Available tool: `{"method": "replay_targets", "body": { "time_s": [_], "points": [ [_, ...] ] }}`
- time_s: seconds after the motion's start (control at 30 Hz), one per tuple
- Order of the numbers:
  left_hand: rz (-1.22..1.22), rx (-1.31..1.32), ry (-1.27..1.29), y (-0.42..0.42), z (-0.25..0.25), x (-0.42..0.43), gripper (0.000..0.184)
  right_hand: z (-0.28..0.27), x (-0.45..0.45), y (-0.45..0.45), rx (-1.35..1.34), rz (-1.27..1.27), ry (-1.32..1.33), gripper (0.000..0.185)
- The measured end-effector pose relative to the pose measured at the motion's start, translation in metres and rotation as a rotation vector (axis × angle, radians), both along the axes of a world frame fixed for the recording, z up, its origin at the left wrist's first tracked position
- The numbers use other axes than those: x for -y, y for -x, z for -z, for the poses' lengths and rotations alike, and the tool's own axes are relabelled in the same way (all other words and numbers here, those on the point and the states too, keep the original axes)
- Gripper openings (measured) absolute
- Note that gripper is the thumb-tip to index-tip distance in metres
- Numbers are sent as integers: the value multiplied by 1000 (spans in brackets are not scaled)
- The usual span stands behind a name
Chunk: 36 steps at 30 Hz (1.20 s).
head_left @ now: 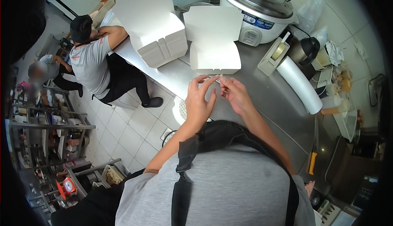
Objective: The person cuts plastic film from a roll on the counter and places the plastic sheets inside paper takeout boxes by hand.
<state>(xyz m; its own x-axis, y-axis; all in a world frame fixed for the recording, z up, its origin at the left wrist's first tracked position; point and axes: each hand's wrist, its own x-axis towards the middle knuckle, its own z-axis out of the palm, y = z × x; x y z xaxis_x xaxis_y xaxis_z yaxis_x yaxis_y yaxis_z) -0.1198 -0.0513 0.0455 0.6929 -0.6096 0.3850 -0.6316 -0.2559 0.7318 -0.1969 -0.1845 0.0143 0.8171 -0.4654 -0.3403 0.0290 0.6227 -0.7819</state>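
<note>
In front of me on the steel counter, a white takeaway box [215, 56] stands with its lid raised. My right hand [235, 95] is closed in a pinch just in front of the box. A tiny whitish piece [221, 76] shows at its fingertips, too small to name surely. My left hand [198, 103] is beside it, thumb and fingers apart, with the index fingertip reaching to the same piece. Left of the box is a stack of nested open takeaway boxes [161, 46]. A tape dispenser [273, 54] rests to the right.
Behind the boxes stands a large rice cooker [256, 19]. A white roll [299, 85], a kettle [309, 50] and a knife with a yellow handle [312, 162] are on the right. A seated person [92, 58] leans on the counter at left; another person [51, 68] is beyond.
</note>
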Motion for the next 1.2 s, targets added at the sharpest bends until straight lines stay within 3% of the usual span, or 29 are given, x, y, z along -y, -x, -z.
{"method": "replay_targets", "body": {
  "time_s": [0.43,0.63,0.73,0.83,0.93,1.03,1.2],
  "points": [
    [32,119,-55,2,5,-3,42,4,-1,2,-9,-30,-88,25],
    [16,89,-58,1,2,-1,41,-4,14,11,177,-2,-193,24],
    [13,42,-38,-1,5,1,38,-11,23,13,22,48,237,23],
    [30,-41,-9,-3,9,3,35,-26,25,13,17,13,1072,31],
    [51,-88,11,-6,13,4,32,-48,24,7,49,-3,1328,31],
    [74,-120,13,-12,19,6,32,-44,36,-1,107,-75,1428,18],
    [25,-316,14,-20,16,14,46,-59,51,-16,-3,-163,1383,14]
  ]
}}
